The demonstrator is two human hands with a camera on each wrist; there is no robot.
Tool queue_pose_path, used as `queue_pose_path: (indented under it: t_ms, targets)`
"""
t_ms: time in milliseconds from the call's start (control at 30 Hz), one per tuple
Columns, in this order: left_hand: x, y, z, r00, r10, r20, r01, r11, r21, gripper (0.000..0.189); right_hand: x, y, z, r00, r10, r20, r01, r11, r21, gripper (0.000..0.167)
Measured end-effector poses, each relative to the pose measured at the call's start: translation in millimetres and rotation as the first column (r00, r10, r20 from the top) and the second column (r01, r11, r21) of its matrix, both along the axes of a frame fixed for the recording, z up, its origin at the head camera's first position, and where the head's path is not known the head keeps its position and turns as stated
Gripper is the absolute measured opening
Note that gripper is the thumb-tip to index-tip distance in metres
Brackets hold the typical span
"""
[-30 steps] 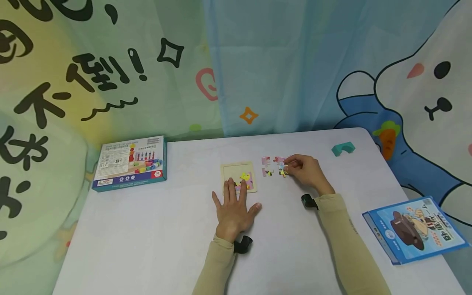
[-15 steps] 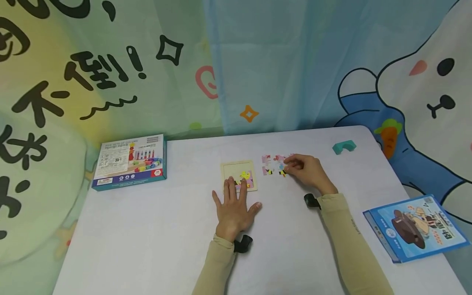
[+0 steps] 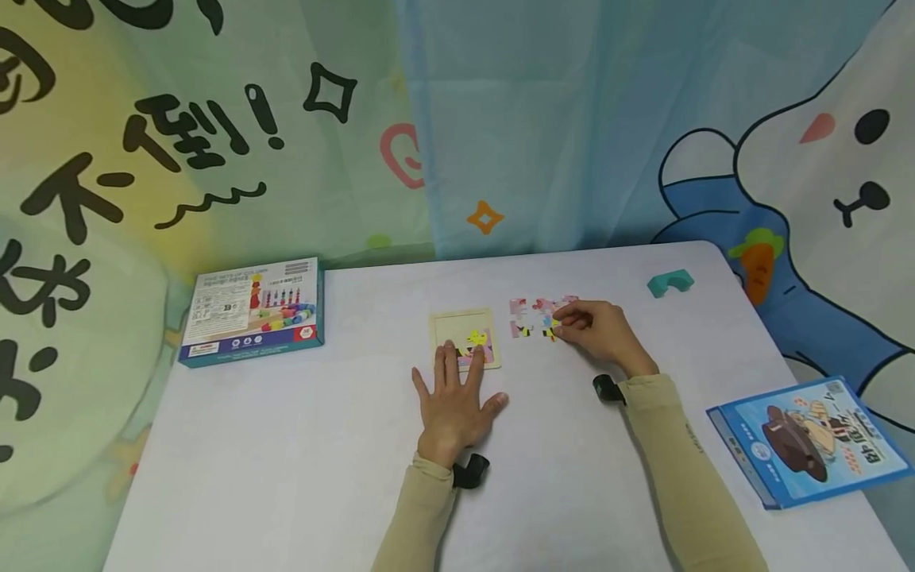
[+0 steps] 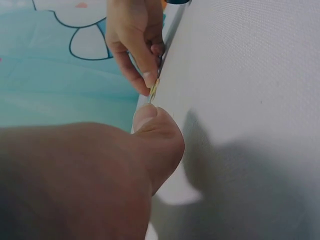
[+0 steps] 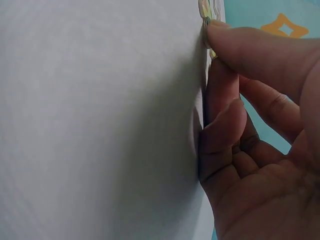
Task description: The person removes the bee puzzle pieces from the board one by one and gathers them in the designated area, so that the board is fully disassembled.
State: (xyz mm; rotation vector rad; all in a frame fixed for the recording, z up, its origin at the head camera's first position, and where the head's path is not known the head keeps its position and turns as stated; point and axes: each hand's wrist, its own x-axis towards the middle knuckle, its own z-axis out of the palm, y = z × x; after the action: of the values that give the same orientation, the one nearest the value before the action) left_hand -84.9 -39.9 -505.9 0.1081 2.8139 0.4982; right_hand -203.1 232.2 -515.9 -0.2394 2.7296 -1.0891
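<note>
My left hand [image 3: 453, 413] lies with straight, spread fingers, its fingertips on the lower part of a small square wooden puzzle tray [image 3: 446, 324]. Pink and yellow picture pieces [image 3: 477, 340] fill the tray's lower right; bare wood shows above them. Just right of the tray, several loose jigsaw pieces [image 3: 519, 318] are grouped on the white table. There my right hand [image 3: 604, 334] pinches a jigsaw piece [image 3: 550, 324] between thumb and index finger, low over the tabletop. In the right wrist view its thumb [image 5: 250, 47] and fingers partly hide the yellowish piece [image 5: 214, 54].
A flat toy box [image 3: 250, 310] lies at the back left of the white table [image 3: 286, 461]. A green arch block [image 3: 670, 283] sits near the back right corner. A blue box [image 3: 811, 441] lies at the right edge, and a printed curtain [image 3: 515, 143] hangs behind.
My right hand stays at the loose pieces, its fingers shifting only slightly. The left hand keeps its place on the tray. The head view has tilted a little.
</note>
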Motion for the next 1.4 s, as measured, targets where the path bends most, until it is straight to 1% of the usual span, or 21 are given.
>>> queue_pose_path:
  t_ms: [133,267,433,667,800,967,1033,1133,1267,1400]
  targets:
    - [-0.2,0.6,-1.0,1.0,0.0,-0.004,0.0,1.0,-0.005,0.082,-0.4,1,-0.4,1.0,-0.005,-0.004,0.005,1.0,0.018,0.027]
    - [0.3,0.8,-1.1,1.0,0.002,-0.007,-0.002,1.0,-0.015,0.083,0.3,1,0.3,1.0,-0.009,-0.018,0.01,1.0,0.016,0.026]
    - [-0.1,0.0,-3.0,1.0,0.002,-0.009,-0.002,1.0,-0.02,0.083,1.2,-2,0.9,1.0,-0.012,-0.014,0.012,1.0,0.015,0.027]
    - [0.6,-0.5,-0.3,1.0,0.0,-0.014,0.0,1.0,-0.022,0.083,0.8,-3,1.6,1.0,-0.006,-0.012,0.006,1.0,0.01,0.027]
    - [0.5,-0.4,-0.6,1.0,0.002,-0.014,-0.002,1.0,-0.022,0.083,0.4,-2,1.5,1.0,-0.009,-0.006,0.009,1.0,-0.001,0.028]
    - [0.3,-0.9,-0.1,1.0,0.004,-0.013,-0.004,1.0,-0.02,0.083,-0.5,-9,6.7,0.998,-0.01,-0.055,0.008,0.999,-0.044,0.028]
    - [-0.1,-1.3,-0.6,1.0,0.004,-0.014,-0.005,1.0,-0.028,0.083,-1.4,-19,9.8,0.997,0.005,-0.079,-0.01,0.998,-0.062,0.026]
    - [-0.8,-1.6,-0.9,1.0,0.003,-0.015,-0.003,0.999,-0.032,0.083,-2.9,-39,12.3,0.994,0.054,-0.098,-0.062,0.995,-0.077,0.021]
    - [-2.1,-0.8,-3.2,1.0,0.001,-0.014,-0.001,1.0,-0.015,0.084,-4.9,-66,12.7,0.988,0.127,-0.091,-0.134,0.988,-0.076,0.019]
    - [-2.4,1.9,-10.1,1.0,0.004,-0.013,-0.004,1.0,-0.029,0.085,-6.1,-88,13.6,0.975,0.21,-0.071,-0.214,0.975,-0.056,0.021]
